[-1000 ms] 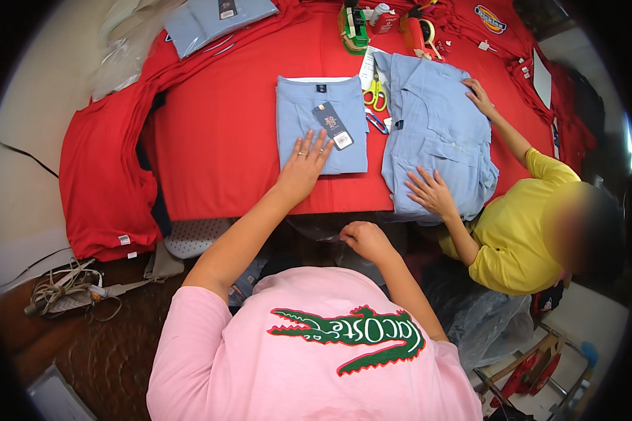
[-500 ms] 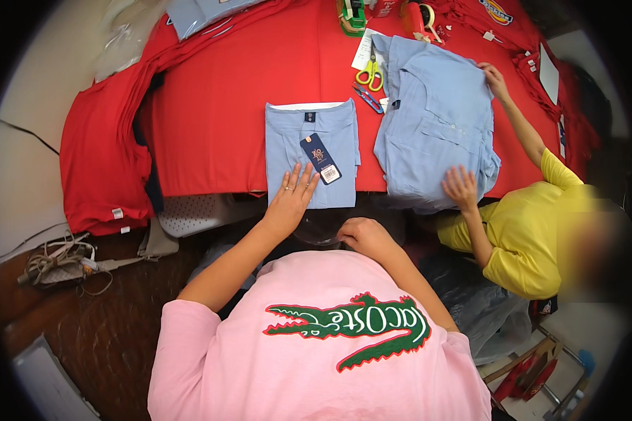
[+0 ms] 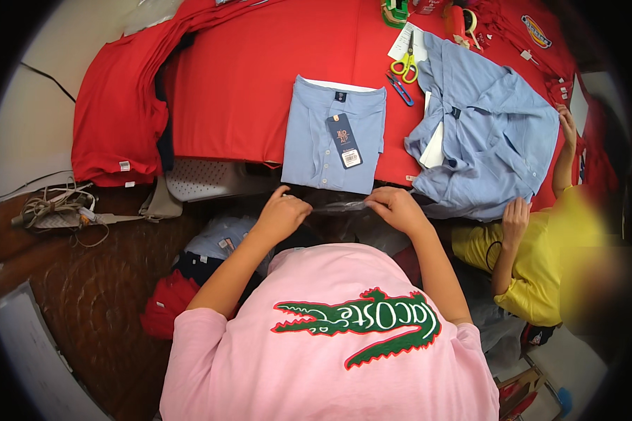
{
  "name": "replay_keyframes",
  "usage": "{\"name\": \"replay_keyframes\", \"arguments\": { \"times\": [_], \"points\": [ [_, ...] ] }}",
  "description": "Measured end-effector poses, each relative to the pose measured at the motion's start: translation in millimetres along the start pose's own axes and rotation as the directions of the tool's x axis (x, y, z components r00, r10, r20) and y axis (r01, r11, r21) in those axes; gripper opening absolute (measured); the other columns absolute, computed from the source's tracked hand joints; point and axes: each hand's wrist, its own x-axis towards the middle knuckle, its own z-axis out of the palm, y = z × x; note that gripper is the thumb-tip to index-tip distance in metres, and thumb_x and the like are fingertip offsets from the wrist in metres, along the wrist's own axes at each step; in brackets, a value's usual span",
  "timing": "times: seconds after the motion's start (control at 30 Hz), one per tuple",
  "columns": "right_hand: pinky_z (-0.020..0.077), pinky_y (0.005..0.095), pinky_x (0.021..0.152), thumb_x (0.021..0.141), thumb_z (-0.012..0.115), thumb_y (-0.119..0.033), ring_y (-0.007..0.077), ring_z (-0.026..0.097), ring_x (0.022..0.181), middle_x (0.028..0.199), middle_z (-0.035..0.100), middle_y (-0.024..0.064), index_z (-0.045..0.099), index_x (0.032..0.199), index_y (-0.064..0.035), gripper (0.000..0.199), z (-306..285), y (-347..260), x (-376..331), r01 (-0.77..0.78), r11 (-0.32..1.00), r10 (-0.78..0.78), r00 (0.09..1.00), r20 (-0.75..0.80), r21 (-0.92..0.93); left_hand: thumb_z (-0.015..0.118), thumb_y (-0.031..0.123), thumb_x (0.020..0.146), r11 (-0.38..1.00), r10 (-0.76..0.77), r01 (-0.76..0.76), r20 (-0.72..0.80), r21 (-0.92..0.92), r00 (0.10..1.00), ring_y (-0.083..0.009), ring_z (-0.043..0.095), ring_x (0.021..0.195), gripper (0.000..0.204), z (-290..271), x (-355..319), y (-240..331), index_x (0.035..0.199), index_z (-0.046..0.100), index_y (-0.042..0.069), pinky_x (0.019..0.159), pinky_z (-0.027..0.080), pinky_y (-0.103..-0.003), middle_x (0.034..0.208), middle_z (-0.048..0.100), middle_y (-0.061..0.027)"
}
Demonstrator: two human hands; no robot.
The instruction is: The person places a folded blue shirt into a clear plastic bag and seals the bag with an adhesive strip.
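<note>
Left hand (image 3: 284, 214): fingers narrow, pinching one side of the clear film at the near table edge.
Right hand (image 3: 398, 209): fingers narrow, pinching the other side.
Clear film (image 3: 338, 208): stretched between both hands.
Step, as judged: film edge being worked open.
Next move, as judged: calls for both sides held, the layers parted.
Folded blue shirt (image 3: 309, 158): beyond the film, flat on the red table (image 3: 232, 91).
Dark tag (image 3: 343, 133): on the shirt.
Yellow-green scissors (image 3: 405, 68): far right of the shirt.

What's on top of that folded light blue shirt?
A dark blue hang tag bearing a white label lies on the folded shirt. What lies directly under the tag cannot be seen.
</note>
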Motion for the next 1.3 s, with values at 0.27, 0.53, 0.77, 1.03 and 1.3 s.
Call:
{"name": "replay_keyframes", "arguments": {
  "times": [0.27, 0.53, 0.77, 1.03, 1.3],
  "points": [
    [0.0546, 0.04, 0.072, 0.09, 0.083, -0.018, 0.0292, 0.071, 0.081, 0.092, 0.07, 0.0071, 0.081, 0.093, -0.006, 0.013, -1.0, -25.6, 8.8, -0.147, 0.989, 0.147, 0.959, -0.241, 0.02, 0.08, 0.012, 0.089, 0.99, -0.11, 0.13, -0.31, 0.047, 0.944, -0.0249, 0.069, 0.105, 0.006, -24.4, 15.0, 2.3, 0.092, 0.084, 0.01, 0.106, 0.044, -0.048, 0.091, 0.076, -0.003],
    [0.0516, 0.0329, 0.068, 0.085, 0.087, -0.01, 0.0171, 0.065, 0.072, 0.081, 0.067, 0.0061, 0.08, 0.093, -0.0025, 0.013, -14.3, -6.5, 13.3, -0.229, 0.964, 0.258, 0.932, -0.254, 0.138, 0.081, 0.018, 0.091, 0.973, -0.228, 0.23, -0.272, -0.025, 0.935, -0.0264, 0.068, 0.098, 0.01, 4.0, 22.6, 11.2, 0.094, 0.086, 0.011, 0.097, 0.045, -0.043, 0.093, 0.078, -0.004],
    [0.0526, 0.0363, 0.069, 0.088, 0.083, -0.011, 0.0224, 0.067, 0.075, 0.088, 0.07, 0.0076, 0.079, 0.096, -0.0036, 0.012, -30.5, -5.6, 31.9, -0.124, 0.99, 0.138, 0.949, -0.285, 0.066, 0.08, 0.022, 0.092, 0.902, -0.42, 0.428, -0.352, -0.06, 0.837, -0.0279, 0.066, 0.101, 0.012, 6.5, 21.3, 17.8, 0.095, 0.087, 0.013, 0.099, 0.045, -0.048, 0.098, 0.076, -0.0058],
    [0.052, 0.0402, 0.074, 0.089, 0.081, -0.011, 0.0284, 0.067, 0.082, 0.091, 0.064, 0.0092, 0.077, 0.094, -0.0037, 0.011, -16.3, -20.4, 63.3, -0.126, 0.986, 0.089, 0.95, -0.301, -0.106, 0.073, 0.021, 0.099, 0.765, -0.637, 0.573, -0.22, -0.294, 0.738, -0.0316, 0.076, 0.102, 0.02, -23.8, 14.8, -6.0, 0.104, 0.085, 0.005, 0.095, 0.054, -0.043, 0.105, 0.081, -0.0134],
    [0.0523, 0.0462, 0.076, 0.086, 0.082, -0.014, 0.0338, 0.068, 0.086, 0.095, 0.065, 0.0099, 0.073, 0.093, -0.0055, 0.014, -4.9, -17.7, 63.7, -0.157, 0.986, 0.141, 0.964, -0.225, -0.051, 0.065, 0.017, 0.106, 0.673, -0.655, 0.538, -0.07, -0.508, 0.753, -0.0268, 0.08, 0.098, 0.029, -34.6, 20.6, -53.0, 0.119, 0.079, -0.004, 0.09, 0.058, -0.037, 0.099, 0.082, -0.021]
  ]
}}
